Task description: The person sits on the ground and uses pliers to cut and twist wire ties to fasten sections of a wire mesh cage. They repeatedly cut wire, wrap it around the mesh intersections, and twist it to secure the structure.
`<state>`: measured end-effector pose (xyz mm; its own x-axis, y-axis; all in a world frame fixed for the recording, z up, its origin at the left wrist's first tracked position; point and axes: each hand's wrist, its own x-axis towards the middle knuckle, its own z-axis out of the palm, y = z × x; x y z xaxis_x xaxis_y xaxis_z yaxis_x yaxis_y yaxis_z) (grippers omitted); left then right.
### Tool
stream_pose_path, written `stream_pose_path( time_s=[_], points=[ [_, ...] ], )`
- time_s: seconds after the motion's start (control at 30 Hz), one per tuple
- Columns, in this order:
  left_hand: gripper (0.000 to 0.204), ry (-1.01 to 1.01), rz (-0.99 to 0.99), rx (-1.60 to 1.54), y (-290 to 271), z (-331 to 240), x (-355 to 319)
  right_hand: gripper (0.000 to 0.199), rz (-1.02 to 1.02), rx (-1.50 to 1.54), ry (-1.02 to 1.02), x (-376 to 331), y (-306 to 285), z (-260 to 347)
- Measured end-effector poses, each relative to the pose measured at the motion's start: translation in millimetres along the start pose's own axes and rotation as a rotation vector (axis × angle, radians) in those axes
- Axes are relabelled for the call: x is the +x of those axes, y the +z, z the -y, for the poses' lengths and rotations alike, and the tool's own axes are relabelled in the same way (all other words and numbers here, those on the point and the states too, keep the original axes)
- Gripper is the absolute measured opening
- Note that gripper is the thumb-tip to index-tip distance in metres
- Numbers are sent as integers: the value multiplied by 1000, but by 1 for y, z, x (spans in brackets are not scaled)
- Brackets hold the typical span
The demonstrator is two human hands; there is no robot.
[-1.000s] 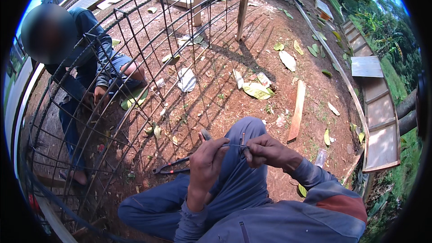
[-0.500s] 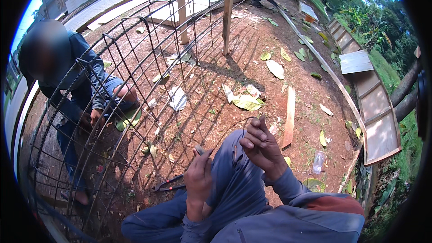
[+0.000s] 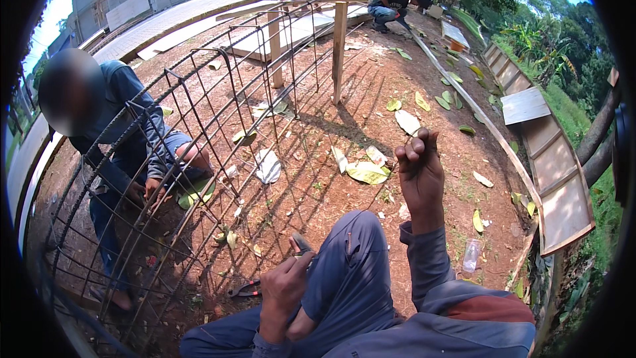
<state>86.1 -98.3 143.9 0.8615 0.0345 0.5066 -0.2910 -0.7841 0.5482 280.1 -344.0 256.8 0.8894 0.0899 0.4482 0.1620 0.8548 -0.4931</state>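
My left hand (image 3: 283,286) rests by my raised knee in blue trousers (image 3: 351,258), its fingers closed around a dark pincer tool (image 3: 301,245) whose jaws stick up above the fingers. My right hand (image 3: 419,176) is lifted well above the knee, its fingers curled into a fist and the back of the hand toward me. No wire shows in it. A curved cage of rebar (image 3: 199,159) lies on the red earth to my left, within reach of the left hand.
A co-worker in blue (image 3: 126,139) crouches behind the cage with a hand on its bars. Wooden posts (image 3: 339,50), dry leaves (image 3: 368,172), a clear plastic cup (image 3: 471,255) and timber formwork (image 3: 556,179) lie ahead and right. Other people work far back.
My hands have come apart: the right hand rose up and away from the knee, while the left stayed low with the tool. The view has tilted upward.
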Motion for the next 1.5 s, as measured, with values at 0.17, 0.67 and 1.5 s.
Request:
stream_pose_path(
  time_s=[0.17,0.67,1.5],
  points=[
    [26,-21,6,-1,-12,-2,-6,30,-35,-222,85,-4,0,2],
    [18,-125,-233,-179,-75,-27,11,14,1023,-1487,268,-30,17,9],
    [20,-322,-179,-198,34,18,-2,33,-29,-160,709,-91,37,-53]
  ],
)
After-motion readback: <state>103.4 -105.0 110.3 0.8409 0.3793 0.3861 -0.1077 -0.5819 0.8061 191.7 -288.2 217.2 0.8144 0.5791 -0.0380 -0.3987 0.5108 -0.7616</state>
